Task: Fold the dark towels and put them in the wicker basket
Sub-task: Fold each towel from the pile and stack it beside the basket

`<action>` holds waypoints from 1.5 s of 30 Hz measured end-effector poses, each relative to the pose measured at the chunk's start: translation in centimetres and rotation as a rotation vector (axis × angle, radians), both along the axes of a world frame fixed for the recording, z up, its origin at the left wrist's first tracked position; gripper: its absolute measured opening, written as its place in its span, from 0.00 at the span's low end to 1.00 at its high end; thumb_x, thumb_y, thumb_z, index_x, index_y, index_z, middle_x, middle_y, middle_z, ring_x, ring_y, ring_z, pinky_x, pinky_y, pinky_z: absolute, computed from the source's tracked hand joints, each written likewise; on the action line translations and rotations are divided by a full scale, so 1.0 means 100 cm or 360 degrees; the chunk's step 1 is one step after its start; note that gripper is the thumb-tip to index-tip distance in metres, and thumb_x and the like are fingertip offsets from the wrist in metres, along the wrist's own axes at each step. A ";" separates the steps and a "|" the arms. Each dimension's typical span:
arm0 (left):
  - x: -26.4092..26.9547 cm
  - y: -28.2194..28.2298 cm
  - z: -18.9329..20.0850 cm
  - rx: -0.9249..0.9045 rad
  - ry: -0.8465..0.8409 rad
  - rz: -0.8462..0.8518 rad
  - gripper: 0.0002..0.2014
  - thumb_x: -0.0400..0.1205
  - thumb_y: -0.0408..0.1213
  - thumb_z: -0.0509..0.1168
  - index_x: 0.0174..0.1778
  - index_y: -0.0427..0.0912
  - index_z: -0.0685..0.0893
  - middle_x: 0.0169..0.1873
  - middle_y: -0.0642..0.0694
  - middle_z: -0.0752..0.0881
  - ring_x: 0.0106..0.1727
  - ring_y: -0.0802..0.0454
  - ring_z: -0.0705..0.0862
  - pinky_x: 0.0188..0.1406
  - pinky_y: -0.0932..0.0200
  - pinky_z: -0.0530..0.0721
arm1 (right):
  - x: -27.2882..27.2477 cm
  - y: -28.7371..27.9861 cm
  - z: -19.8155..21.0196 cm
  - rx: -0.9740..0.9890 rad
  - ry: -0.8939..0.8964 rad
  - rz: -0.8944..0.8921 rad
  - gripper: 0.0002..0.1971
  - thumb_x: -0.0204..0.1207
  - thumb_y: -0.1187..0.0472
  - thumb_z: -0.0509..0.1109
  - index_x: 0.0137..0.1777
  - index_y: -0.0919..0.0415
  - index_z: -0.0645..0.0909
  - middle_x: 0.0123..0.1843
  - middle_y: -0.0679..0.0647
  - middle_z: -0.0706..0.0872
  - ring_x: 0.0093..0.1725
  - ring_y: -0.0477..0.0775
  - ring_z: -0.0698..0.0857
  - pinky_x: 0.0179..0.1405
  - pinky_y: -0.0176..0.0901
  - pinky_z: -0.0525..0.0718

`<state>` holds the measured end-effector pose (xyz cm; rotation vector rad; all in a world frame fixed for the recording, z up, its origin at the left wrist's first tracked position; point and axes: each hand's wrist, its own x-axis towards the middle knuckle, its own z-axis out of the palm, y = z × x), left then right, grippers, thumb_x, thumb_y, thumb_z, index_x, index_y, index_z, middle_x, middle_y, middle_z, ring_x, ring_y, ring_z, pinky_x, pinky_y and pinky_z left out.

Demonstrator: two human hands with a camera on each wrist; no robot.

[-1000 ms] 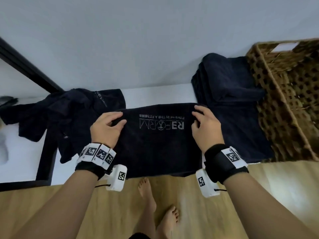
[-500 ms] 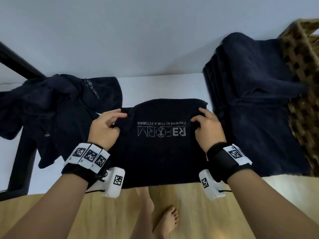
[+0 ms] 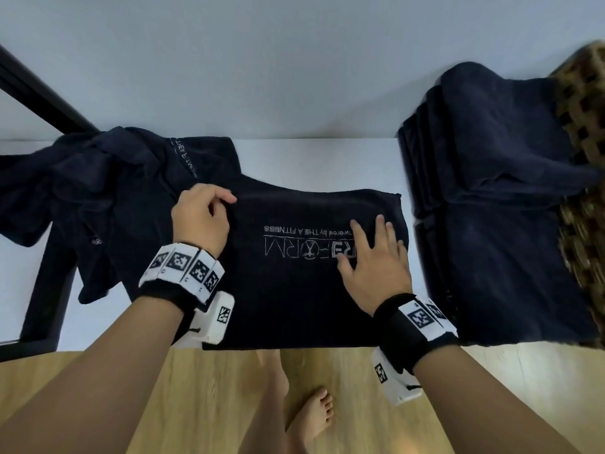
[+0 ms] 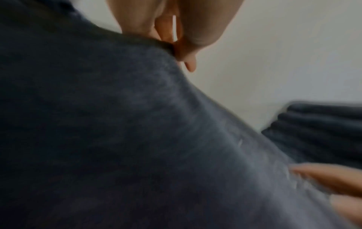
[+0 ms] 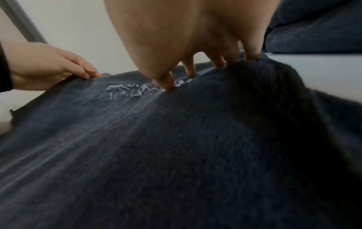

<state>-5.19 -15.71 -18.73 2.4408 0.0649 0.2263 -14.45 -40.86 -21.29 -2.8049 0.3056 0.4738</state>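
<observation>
A dark navy towel (image 3: 294,290) with white lettering lies folded on the white surface in front of me. My left hand (image 3: 203,217) pinches its far left edge, fingers curled round the cloth (image 4: 176,51). Flat on the lettering at the towel's right side lies my right hand (image 3: 373,260), fingers straight and spread, pressing down (image 5: 188,68). A stack of folded dark towels (image 3: 497,204) sits to the right, against the wicker basket (image 3: 582,103) at the frame's right edge. A crumpled heap of dark towels (image 3: 98,191) lies to the left.
The white surface (image 3: 314,162) meets a pale wall behind. A black frame (image 3: 39,93) runs diagonally at the far left. Below the surface's front edge are a wooden floor (image 3: 360,404) and my bare feet (image 3: 311,414).
My right hand let go of the towel's far right corner and moved left and nearer, now flat on the lettering. The left hand keeps its pinch. The view shifted left; less basket shows.
</observation>
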 end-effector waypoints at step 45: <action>0.037 -0.029 -0.022 0.0833 0.0992 -0.0802 0.58 0.69 0.61 0.75 0.86 0.56 0.41 0.85 0.49 0.35 0.86 0.49 0.42 0.85 0.45 0.50 | 0.059 -0.009 0.015 0.0144 -0.0113 0.0192 0.41 0.77 0.41 0.69 0.86 0.47 0.54 0.89 0.54 0.48 0.87 0.54 0.46 0.86 0.57 0.46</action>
